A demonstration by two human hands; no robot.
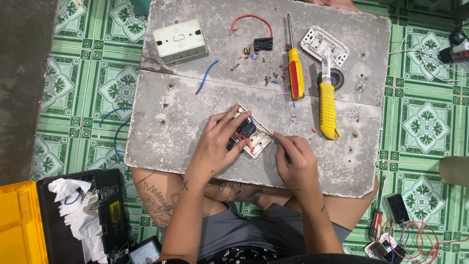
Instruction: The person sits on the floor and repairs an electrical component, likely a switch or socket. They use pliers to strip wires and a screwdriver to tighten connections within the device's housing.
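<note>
Nearest the camera, both forearms reach forward from the lap onto a grey, pitted concrete slab (171, 132) resting over the person's knees. The left hand (217, 144) lies palm down, wrist slightly bent, its fingers curled over and pinning a beige plastic switch plate (256, 139) that lies tilted on the slab's near half; red and blue wires and a black module show between the fingers. The right hand (293, 159) is closed into a loose fist, thumb and forefinger pinching a thin green-tipped tool (276, 141) whose tip meets the plate's right edge.

Just beyond and to the right lies a yellow-handled utility knife (328, 105), its blade overlapping a roll of black tape (337, 78). Beside it to the left rests a screwdriver with a yellow and red handle (295, 73), shaft pointing away. Small brass screws and bits of wire insulation (273, 78) are scattered around them. A short blue wire (206, 77) lies to the left.

On the far half sit a small black switch module with a red wire loop (263, 44), a white switch frame (324, 46) at the right, and a cream rectangular surface-mount box (179, 40) at the left.
</note>
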